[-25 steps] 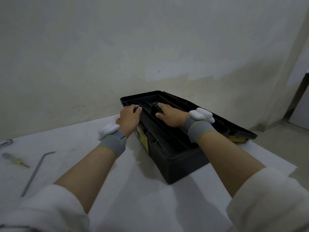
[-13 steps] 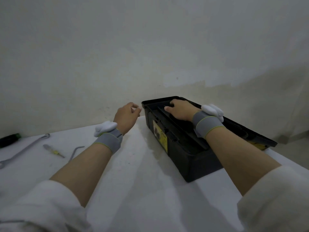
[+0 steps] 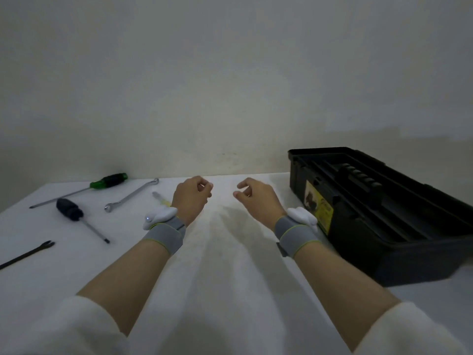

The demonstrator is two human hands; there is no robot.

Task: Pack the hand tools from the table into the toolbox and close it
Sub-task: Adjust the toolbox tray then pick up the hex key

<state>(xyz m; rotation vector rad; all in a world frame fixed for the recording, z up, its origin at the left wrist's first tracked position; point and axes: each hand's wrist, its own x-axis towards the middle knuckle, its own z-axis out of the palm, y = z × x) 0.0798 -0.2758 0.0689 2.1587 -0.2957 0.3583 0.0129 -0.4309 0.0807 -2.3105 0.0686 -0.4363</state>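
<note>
Hovering over the table [image 3: 230,290], left hand [image 3: 190,198] and right hand [image 3: 257,201] loosely curled, empty.

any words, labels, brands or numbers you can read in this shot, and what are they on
No text here can be read.
Yellow label on the front wall of the black toolbox: it carries a dark picture and some print, all too blurred and too steeply angled to read.
Screwdrivers, wrench and the wristbands on both hands: no visible lettering.

toolbox [image 3: 378,213] right on table [image 3: 217,290] | screwdrivers [image 3: 76,216], wrench [image 3: 131,194] left | hands [image 3: 190,198] between
</note>
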